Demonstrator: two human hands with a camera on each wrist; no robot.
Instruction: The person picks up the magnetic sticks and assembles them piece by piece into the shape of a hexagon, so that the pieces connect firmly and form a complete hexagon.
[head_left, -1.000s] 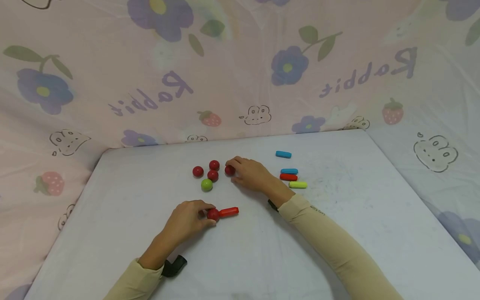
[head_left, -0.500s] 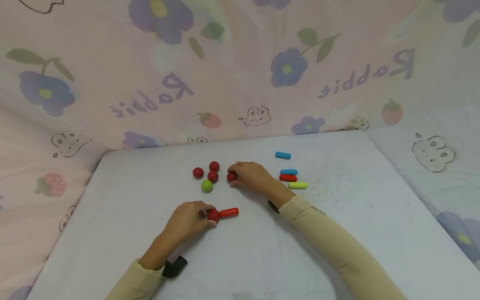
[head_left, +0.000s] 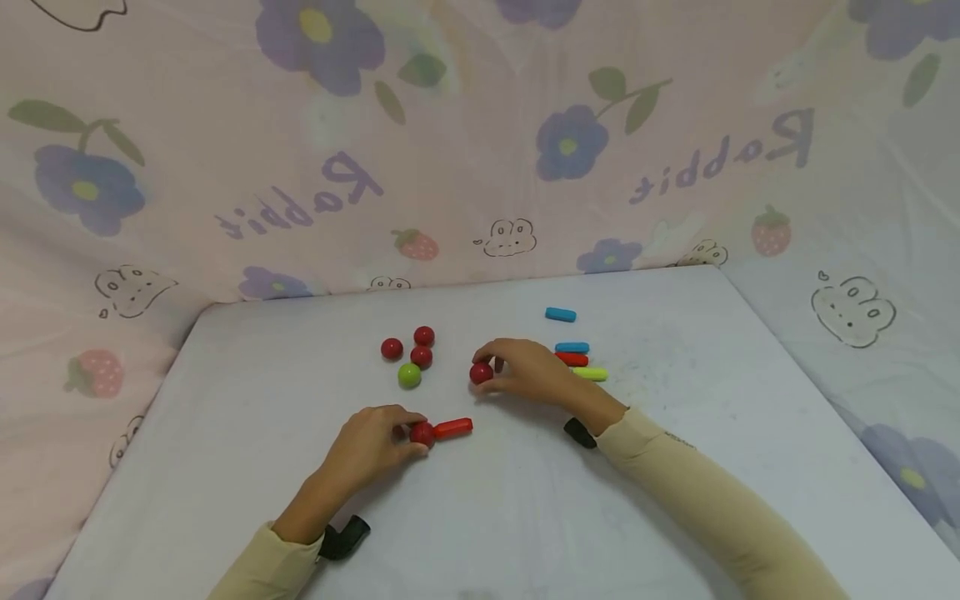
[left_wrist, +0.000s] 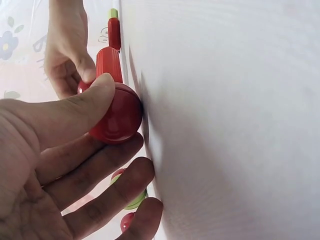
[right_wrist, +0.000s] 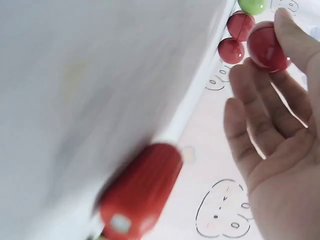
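Pinching the near red ball [head_left: 422, 434], my left hand [head_left: 371, 443] lies left of the rightward-running red stick [head_left: 454, 428]; beyond its right end, my right hand [head_left: 531, 369] pinches a second red ball [head_left: 481, 373].

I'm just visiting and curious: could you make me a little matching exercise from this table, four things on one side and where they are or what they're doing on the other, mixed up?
Column one
1. left hand
2. green ball
3. right hand
4. yellow-green stick

Column two
A. grouped with three red balls
B. lies beside a loose red stick
C. holds one red ball with a short red stick against it
D. holds another red ball with no stick against it

Right pairs: 1-C, 2-A, 3-D, 4-B
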